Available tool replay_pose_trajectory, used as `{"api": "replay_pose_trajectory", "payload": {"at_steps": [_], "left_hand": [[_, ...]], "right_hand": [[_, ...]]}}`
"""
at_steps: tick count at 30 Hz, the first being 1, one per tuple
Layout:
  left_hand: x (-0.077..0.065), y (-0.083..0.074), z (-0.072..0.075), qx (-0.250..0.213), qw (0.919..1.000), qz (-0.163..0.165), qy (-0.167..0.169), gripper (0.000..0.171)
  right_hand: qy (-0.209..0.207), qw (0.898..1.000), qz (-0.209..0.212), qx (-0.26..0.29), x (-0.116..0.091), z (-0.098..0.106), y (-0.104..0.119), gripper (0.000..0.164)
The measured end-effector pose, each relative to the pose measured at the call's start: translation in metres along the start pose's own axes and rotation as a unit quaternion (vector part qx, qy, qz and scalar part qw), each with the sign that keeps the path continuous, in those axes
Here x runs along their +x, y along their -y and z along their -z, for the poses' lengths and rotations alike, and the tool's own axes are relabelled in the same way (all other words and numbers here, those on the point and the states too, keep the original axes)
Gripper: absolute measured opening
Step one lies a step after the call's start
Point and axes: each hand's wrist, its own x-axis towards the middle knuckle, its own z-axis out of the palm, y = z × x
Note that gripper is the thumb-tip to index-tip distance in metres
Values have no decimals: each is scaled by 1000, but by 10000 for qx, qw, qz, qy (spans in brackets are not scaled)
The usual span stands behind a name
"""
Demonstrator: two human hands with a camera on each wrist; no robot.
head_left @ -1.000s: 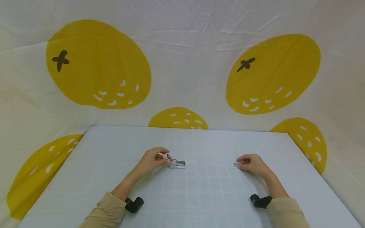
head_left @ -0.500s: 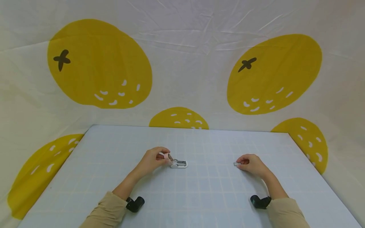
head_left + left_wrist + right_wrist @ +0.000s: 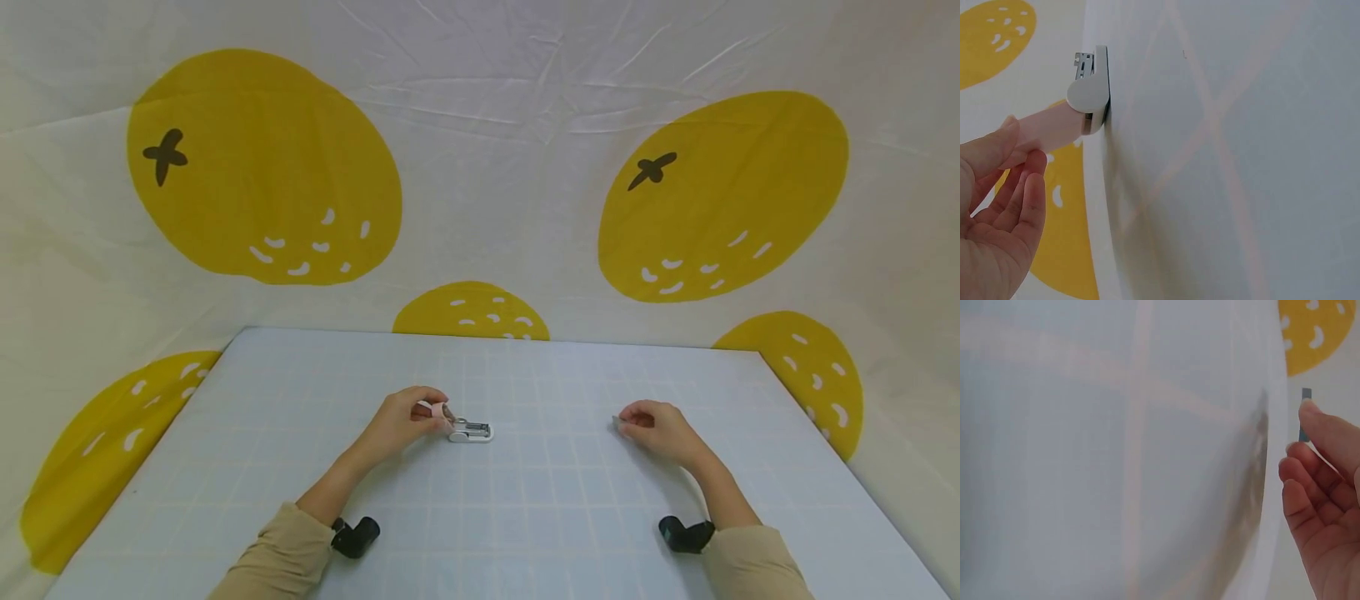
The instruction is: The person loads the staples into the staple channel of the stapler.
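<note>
A small white stapler (image 3: 471, 432) with a pink lid (image 3: 1050, 127) rests on the table left of centre, its lid swung up and back so the metal staple channel (image 3: 1084, 65) is exposed. My left hand (image 3: 405, 418) pinches that lid between thumb and fingers at the stapler's left end. Well to the right, my right hand (image 3: 660, 428) pinches a short grey strip of staples (image 3: 1306, 394) between thumb and forefinger, raised a little above the table. Part of the strip is hidden behind the thumb; its other fingers curl loosely below.
The table (image 3: 525, 517) wears a pale blue checked cloth. Behind it hangs a white sheet (image 3: 495, 192) printed with large yellow fruit. A black wrist camera (image 3: 356, 537) sits at the left cuff, another wrist camera (image 3: 684, 533) at the right.
My right hand has lifted slightly and turned the strip of staples, which now points up to the left. The left hand and the stapler have stayed in place.
</note>
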Motion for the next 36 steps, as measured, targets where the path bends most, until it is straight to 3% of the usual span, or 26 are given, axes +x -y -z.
{"api": "replay_pose_trajectory", "payload": {"at_steps": [10, 31, 36], "left_hand": [[0, 2, 0, 10, 10000, 7, -24, 29], [3, 0, 1, 38, 10000, -19, -4, 28], [1, 1, 0, 31, 10000, 39, 12, 28]], "right_hand": [[3, 9999, -13, 173, 3, -6, 13, 17], [163, 9963, 524, 666, 16, -20, 40, 15], [284, 9954, 588, 699, 16, -25, 61, 13]]}}
